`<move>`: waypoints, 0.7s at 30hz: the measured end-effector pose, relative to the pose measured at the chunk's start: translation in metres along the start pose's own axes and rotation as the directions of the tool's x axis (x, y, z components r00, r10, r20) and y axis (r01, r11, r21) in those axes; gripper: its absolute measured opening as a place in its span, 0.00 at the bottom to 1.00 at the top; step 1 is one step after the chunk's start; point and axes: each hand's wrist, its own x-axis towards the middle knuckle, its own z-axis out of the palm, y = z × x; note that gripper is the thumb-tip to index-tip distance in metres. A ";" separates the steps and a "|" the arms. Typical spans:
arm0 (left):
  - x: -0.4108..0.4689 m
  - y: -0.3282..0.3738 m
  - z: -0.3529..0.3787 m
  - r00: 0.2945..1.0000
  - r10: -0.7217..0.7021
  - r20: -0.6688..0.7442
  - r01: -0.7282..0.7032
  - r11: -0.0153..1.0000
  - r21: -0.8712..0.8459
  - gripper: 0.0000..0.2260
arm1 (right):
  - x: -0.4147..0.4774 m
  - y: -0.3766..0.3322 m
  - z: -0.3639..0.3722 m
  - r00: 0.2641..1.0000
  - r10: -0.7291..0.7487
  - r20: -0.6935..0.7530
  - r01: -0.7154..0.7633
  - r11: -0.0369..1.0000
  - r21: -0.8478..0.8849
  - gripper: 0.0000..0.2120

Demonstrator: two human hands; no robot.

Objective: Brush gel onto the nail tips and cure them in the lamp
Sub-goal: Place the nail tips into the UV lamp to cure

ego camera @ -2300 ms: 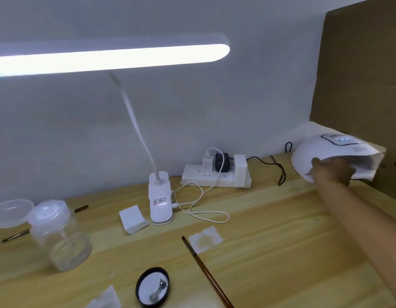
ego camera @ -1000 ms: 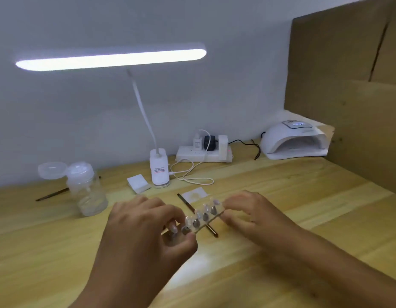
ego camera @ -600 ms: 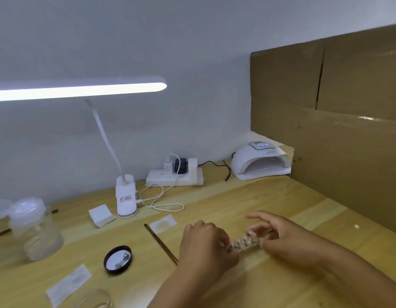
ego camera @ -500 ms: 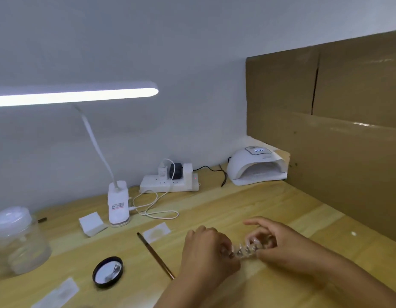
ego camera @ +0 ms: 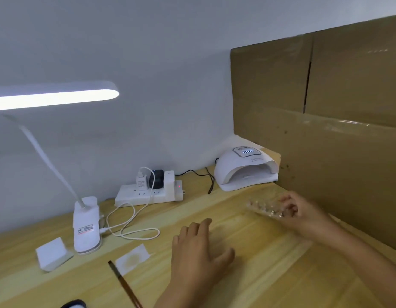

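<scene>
The strip of nail tips (ego camera: 264, 207), a clear bar blurred by motion, sat in the middle right of the frame, just above the desk (ego camera: 259, 281) and lower right of the curing lamp (ego camera: 233, 172). The right grip (ego camera: 303, 215) pinched the strip's right end with curled fingers. The left grip (ego camera: 199, 247), at lower centre, was released, its fingers loosely spread over the wood; whether it touched the desk could not be told. The white domed curing lamp stood at the desk's far right corner, mouth facing the camera, with a lit display on top whose digits were too blurred to read, and faint lettering below it that was equally illegible. A cardboard panel (ego camera: 326, 134) rose along the right edge, close beside the lamp. Left of the lamp a white power strip (ego camera: 146, 194) carried a white and a black plug, a red light glowing at its right end. A white cable (ego camera: 130, 227) looped towards the desk lamp base (ego camera: 86, 227), whose label could not be read; its lit head (ego camera: 59, 97) filled the upper left. Near the bottom lay a stained wipe (ego camera: 132, 258), a brush (ego camera: 123, 283) and a white pad (ego camera: 51, 255).
</scene>
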 end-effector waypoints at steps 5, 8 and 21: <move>0.021 0.005 0.012 0.999 -0.033 -0.024 0.036 0.990 0.134 0.32 | 0.062 -0.017 0.019 0.957 0.136 -0.255 -0.142 0.990 -0.004 0.14; 0.041 0.016 0.015 0.998 -0.055 -0.033 0.060 0.985 0.162 0.32 | 0.083 -0.030 0.041 0.933 0.154 -0.326 -0.160 0.987 0.010 0.12; 0.127 0.038 0.018 0.997 -0.072 -0.017 0.065 0.965 -0.254 0.27 | 0.110 -0.042 0.058 0.742 0.119 -0.659 -0.032 0.989 0.143 0.10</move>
